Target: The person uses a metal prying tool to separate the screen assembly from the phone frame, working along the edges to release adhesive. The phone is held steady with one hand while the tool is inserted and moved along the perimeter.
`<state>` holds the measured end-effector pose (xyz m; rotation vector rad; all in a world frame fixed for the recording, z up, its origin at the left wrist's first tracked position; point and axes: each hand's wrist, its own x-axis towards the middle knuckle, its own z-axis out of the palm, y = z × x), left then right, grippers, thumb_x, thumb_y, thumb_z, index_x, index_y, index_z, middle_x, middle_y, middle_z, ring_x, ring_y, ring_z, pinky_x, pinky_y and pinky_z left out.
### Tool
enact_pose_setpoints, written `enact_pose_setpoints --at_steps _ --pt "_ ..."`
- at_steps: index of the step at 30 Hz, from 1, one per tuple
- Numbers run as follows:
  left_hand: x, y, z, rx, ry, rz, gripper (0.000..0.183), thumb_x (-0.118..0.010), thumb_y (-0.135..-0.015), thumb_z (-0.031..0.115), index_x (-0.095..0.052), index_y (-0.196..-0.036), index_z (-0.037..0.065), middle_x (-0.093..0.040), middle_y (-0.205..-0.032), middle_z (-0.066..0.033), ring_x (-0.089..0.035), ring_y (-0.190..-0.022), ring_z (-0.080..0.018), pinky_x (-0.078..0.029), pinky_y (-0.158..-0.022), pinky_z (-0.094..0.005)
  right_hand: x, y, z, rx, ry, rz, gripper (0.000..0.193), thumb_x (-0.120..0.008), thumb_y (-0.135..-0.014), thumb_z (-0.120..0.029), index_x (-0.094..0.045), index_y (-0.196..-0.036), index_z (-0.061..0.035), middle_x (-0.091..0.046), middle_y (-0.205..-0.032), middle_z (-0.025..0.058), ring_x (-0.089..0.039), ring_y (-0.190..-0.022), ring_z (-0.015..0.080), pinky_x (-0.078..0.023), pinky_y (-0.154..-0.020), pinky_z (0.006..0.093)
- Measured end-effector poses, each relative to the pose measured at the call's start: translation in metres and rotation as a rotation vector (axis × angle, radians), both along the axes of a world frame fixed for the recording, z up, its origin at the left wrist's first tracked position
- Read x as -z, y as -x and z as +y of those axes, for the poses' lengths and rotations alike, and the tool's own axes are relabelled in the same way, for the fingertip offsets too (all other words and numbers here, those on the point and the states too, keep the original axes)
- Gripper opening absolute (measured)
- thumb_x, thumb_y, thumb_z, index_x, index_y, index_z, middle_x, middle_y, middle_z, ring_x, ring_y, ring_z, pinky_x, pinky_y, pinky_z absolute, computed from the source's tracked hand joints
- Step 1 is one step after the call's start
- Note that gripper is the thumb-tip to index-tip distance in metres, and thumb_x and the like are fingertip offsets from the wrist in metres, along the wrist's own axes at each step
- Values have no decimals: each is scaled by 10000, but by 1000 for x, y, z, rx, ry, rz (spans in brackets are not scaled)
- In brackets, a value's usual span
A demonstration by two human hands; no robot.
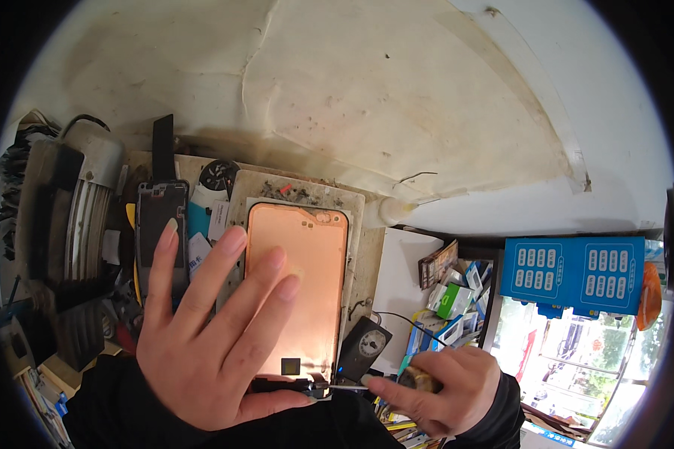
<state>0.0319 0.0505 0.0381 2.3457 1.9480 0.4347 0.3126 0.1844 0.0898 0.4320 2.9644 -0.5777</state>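
Note:
A phone screen panel with a copper-coloured back [307, 299] lies lengthwise in front of me on a light, dirty work board [357, 247]. My left hand [210, 337] rests across its left side, fingers spread flat, with the thumb by the black strip [281, 385] along the near edge. My right hand [445, 389] is closed around a tool with a thin metal shaft [348, 388] and a rounded brownish handle [418, 376]. The shaft's tip meets the panel's near right corner. My fingers hide much of the handle, so its exact kind is unclear.
A small black control box [365, 348] with a dial and blue light stands right of the panel; a black cable runs toward my right hand. A dark phone frame [162, 224] and ribbed metal machine [90, 217] sit left. Small boxes [457, 299] fill a right-hand tray.

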Motion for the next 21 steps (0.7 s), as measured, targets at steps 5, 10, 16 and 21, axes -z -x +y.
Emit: enact_pose_setpoints --at_steps 5,10,16,21 --pt "-9 -1 -10 22 -56 -102 988 -587 -847 802 -556 -1410 -9 -561 -1448 -274 -505 -1380 -496 -283 -1119 -771 -7 -12 2 123 12 80 568 -846 -728 -265 -748 -1284 -199 -646 -856 106 -622 -584 243 -506 -512 372" --pt "-33 -18 -41 223 -10 -638 541 -803 -881 387 -675 -1306 77 -669 -1237 -123 -700 -1033 -291 -545 -855 -460 -23 -12 -31 28 0 148 421 -763 -840 -172 -748 -1260 -145 -630 -857 61 -572 -585 197 -453 -504 337" --pt "-10 -48 -67 260 227 -825 176 -812 -830 227 -702 -819 91 -626 -810 -62 -636 -708 -269 -485 -612 -384 -17 -5 -74 -139 -157 206 397 -732 -850 -90 -755 -1239 -165 -601 -831 -9 -485 -583 102 -383 -487 258" --pt "3 -36 -97 377 444 -1040 176 -819 -836 206 -712 -775 80 -640 -767 -92 -640 -667 -290 -484 -584 -386 -21 -6 -100 -212 -43 238 394 -719 -840 -59 -756 -1219 -158 -600 -841 -18 -458 -580 95 -350 -485 257"
